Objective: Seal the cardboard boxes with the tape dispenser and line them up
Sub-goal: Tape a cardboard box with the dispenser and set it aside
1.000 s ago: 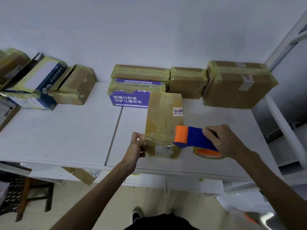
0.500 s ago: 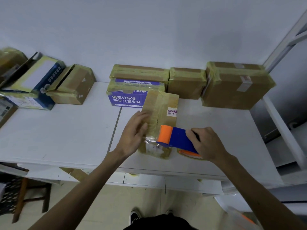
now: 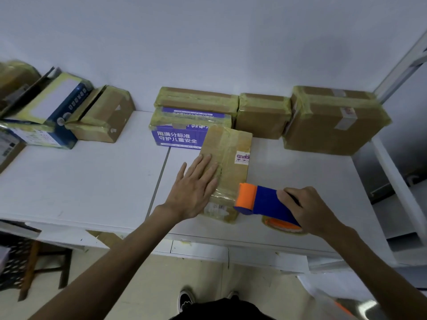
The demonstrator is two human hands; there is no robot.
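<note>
A long taped cardboard box (image 3: 231, 155) lies on the white table (image 3: 80, 185), its near end by the front edge. My left hand (image 3: 194, 188) rests flat on the box's left side, fingers spread. My right hand (image 3: 307, 209) grips the blue and orange tape dispenser (image 3: 261, 202), whose orange head touches the box's near right corner. The tape roll (image 3: 282, 225) shows under my right hand.
Taped boxes line the wall: a flat box (image 3: 196, 98) stacked on a purple printed box (image 3: 180, 132), a small box (image 3: 261, 116), a large box (image 3: 332, 121). To the left stand a tilted brown box (image 3: 104, 116) and a blue box (image 3: 46, 112). A metal shelf frame (image 3: 392, 167) stands at right.
My left hand has moved from the box's near left corner up onto its top and now lies flat. The dispenser stays at the box's near right corner.
</note>
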